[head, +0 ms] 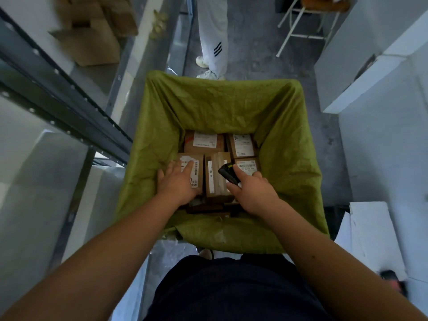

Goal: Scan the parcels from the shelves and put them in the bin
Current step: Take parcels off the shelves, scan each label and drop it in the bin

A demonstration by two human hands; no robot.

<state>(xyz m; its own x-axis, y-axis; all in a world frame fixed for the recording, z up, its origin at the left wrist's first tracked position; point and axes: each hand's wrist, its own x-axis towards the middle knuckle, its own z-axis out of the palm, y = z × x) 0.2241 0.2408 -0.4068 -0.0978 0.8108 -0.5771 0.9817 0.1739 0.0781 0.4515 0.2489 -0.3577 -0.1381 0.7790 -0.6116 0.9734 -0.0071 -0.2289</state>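
Note:
A bin lined with green fabric [208, 105] stands on the floor right in front of me. Several brown cardboard parcels with white labels lie at its bottom. My left hand [178, 181] reaches into the bin and lies flat, fingers straight, on the labelled parcel at the left [195, 169]. My right hand [252, 191] is also down in the bin and grips a black handheld scanner [228, 174], whose head points over an upright parcel in the middle [214, 179]. Two more parcels [203, 142] lie at the far side.
A dark metal shelf rack [58, 93] runs along the left, with cardboard boxes [92, 40] on a shelf. White blocks [375, 66] stand at the right. Another person's legs in white trousers [213, 42] stand beyond the bin, near a white-framed stool [308, 24].

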